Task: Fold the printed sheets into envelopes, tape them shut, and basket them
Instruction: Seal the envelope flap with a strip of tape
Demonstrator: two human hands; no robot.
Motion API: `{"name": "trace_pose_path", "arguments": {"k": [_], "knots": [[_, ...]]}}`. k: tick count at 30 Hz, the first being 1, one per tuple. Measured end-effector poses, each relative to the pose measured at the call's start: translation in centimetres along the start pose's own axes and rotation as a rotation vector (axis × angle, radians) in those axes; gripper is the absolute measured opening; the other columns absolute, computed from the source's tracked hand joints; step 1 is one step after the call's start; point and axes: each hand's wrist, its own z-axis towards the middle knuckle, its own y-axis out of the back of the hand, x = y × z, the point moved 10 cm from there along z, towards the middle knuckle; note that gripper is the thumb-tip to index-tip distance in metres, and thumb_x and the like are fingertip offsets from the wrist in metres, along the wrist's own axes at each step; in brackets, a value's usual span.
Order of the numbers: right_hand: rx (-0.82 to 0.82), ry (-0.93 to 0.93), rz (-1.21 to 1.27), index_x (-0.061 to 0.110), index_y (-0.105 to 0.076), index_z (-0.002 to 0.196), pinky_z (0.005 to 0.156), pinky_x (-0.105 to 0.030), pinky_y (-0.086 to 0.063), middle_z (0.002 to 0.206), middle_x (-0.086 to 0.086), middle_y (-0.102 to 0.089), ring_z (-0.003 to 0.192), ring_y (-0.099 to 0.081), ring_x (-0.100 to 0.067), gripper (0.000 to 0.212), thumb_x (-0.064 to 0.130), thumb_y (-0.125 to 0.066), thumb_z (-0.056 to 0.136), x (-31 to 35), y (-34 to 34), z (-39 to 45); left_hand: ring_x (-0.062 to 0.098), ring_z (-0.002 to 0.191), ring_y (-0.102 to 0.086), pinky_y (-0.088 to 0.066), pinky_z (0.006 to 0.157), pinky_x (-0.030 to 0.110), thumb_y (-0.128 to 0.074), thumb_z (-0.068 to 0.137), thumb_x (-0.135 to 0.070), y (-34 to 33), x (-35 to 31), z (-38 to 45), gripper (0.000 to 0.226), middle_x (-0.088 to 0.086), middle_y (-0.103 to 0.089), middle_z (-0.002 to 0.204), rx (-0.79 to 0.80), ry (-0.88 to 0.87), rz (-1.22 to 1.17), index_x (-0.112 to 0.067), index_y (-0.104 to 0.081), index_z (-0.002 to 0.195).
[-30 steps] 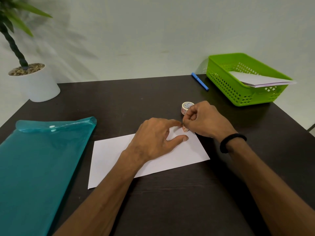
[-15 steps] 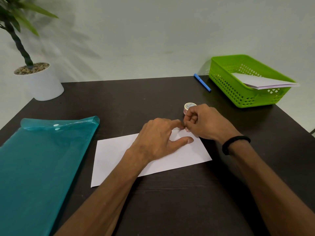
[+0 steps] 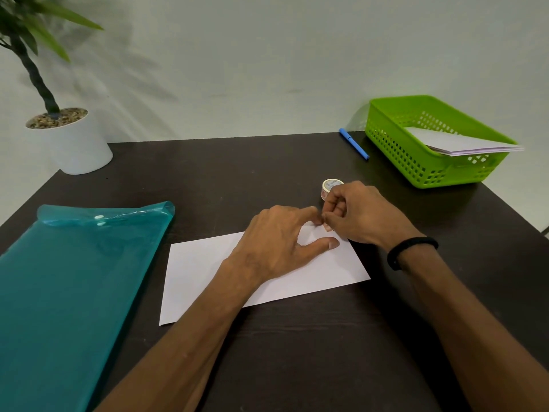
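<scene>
Left hand: the left hand (image 3: pixel 277 243) lies palm down on the folded white sheet (image 3: pixel 208 272), forearm coming in from the lower left. Its forefinger stretches toward the sheet's far right corner and its thumb is spread out along the paper, so the two form an open V. The fingers are straight and press the paper flat; they curl round nothing.

Right hand: the right hand (image 3: pixel 361 215) comes in from the right, wrist raised a little off the table, a black wristband (image 3: pixel 411 251) round it. Its fingers are curled inward and its thumb and forefinger pinch a small piece of tape (image 3: pixel 328 228) at the sheet's far right corner, just beside the left forefinger tip. How much of the piece is stuck down cannot be told.

Folded sheet: it lies flat on the dark table (image 3: pixel 297 352), near the middle, turned slightly askew, long edge running left to right.

Tape roll: a small tape roll (image 3: pixel 329 185) stands on the table just behind the right hand's knuckles, partly hidden by them.

Basket: a green basket (image 3: pixel 395 144) sits at the far right of the table, with white folded papers (image 3: pixel 457 144) inside, their edge jutting over the rim.

Other things: a blue pen (image 3: pixel 353 143) lies left of the basket; a teal plastic folder (image 3: pixel 68 286) lies at the left; a potted plant (image 3: pixel 74 144) stands at the far left corner.
</scene>
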Motion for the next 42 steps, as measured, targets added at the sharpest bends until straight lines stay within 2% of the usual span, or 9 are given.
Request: {"name": "trace_pose_path", "arguments": {"k": [3,6,13,18,22,28,33,40,42], "knots": [[-0.014,-0.011,-0.053,0.026,-0.069,0.087,0.087,-0.042,-0.062,0.094,0.006,-0.069,0.09,-0.068,-0.016,0.009,0.022,-0.074,0.093,-0.1,0.0,-0.1,0.006,0.072,-0.051,-0.043,0.073,0.025,-0.052,0.09,-0.077,0.1,0.1,0.0,0.055,-0.021,-0.042,0.072,-0.007,0.008,0.007,-0.036,-0.065,0.122],[-0.022,-0.008,-0.022,0.026,-0.071,0.086,0.084,-0.036,-0.061,0.089,0.007,-0.07,0.088,-0.069,-0.015,0.009,0.025,-0.077,0.092,-0.3,0.3,-0.1,0.006,0.072,-0.051,-0.046,0.075,0.025,-0.052,0.09,-0.077,0.1,0.1,0.0,0.056,-0.022,-0.042,0.072,-0.009,0.012,0.004,-0.035,-0.066,0.124],[0.002,0.03,0.206,0.02,-0.075,0.083,0.068,-0.027,-0.055,0.073,0.001,-0.076,0.064,-0.067,-0.005,0.009,0.023,-0.081,0.089,-1.6,1.2,0.4,0.006,0.082,-0.053,-0.051,0.085,0.029,-0.052,0.089,-0.077,0.0,0.3,-0.1,0.056,-0.01,-0.073,0.103,0.008,0.03,-0.005,-0.036,-0.064,0.126],[0.017,0.093,0.337,0.015,-0.076,0.086,0.064,-0.019,-0.053,0.079,-0.001,-0.078,0.068,-0.069,-0.006,0.006,0.018,-0.081,0.089,-1.1,1.6,0.2,0.007,0.081,-0.054,-0.046,0.077,0.025,-0.055,0.088,-0.076,-0.1,0.5,-0.1,0.055,-0.011,-0.065,0.092,0.023,0.07,-0.01,-0.033,-0.061,0.121],[0.111,0.138,0.292,0.017,-0.075,0.094,0.078,-0.03,-0.062,0.085,0.0,-0.077,0.08,-0.073,-0.015,0.004,0.015,-0.077,0.092,-0.3,0.5,0.1,0.009,0.078,-0.056,-0.046,0.075,0.023,-0.059,0.085,-0.077,-0.3,1.0,-0.2,0.054,-0.017,-0.054,0.088,0.04,0.119,-0.013,-0.032,-0.059,0.114],[0.207,0.134,0.314,0.022,-0.057,0.115,0.078,-0.033,-0.056,0.078,-0.001,-0.076,0.075,-0.072,-0.011,0.025,0.014,-0.071,0.096,-0.8,0.0,-0.1,0.007,0.071,-0.053,-0.044,0.073,0.023,-0.06,0.083,-0.078,-0.3,1.1,-0.2,0.049,-0.016,-0.054,0.088,0.05,0.128,-0.018,-0.037,-0.047,0.105],[0.21,0.088,0.273,0.022,-0.053,0.113,0.087,-0.039,-0.06,0.082,-0.002,-0.078,0.08,-0.075,-0.013,0.028,0.015,-0.073,0.095,-0.9,-0.5,0.1,0.01,0.08,-0.055,-0.047,0.077,0.025,-0.058,0.084,-0.078,-0.1,0.8,-0.2,0.053,-0.016,-0.052,0.092,0.041,0.107,0.005,-0.036,-0.047,0.115],[0.183,0.07,0.231,0.024,-0.056,0.104,0.08,-0.036,-0.06,0.083,-0.002,-0.077,0.078,-0.075,-0.012,0.023,0.014,-0.074,0.094,-0.9,-0.5,0.3,0.008,0.079,-0.053,-0.052,0.084,0.029,-0.056,0.087,-0.076,-0.1,0.6,-0.2,0.06,-0.018,-0.049,0.089,0.032,0.087,0.002,-0.037,-0.053,0.131],[0.174,0.082,0.221,0.025,-0.056,0.103,0.08,-0.038,-0.06,0.083,-0.002,-0.077,0.077,-0.075,-0.013,0.024,0.013,-0.074,0.094,-0.8,-0.6,0.4,0.007,0.08,-0.052,-0.052,0.086,0.03,-0.055,0.088,-0.076,0.1,0.4,-0.2,0.059,-0.016,-0.058,0.092,0.01,0.064,-0.008,-0.038,-0.056,0.134]]}}
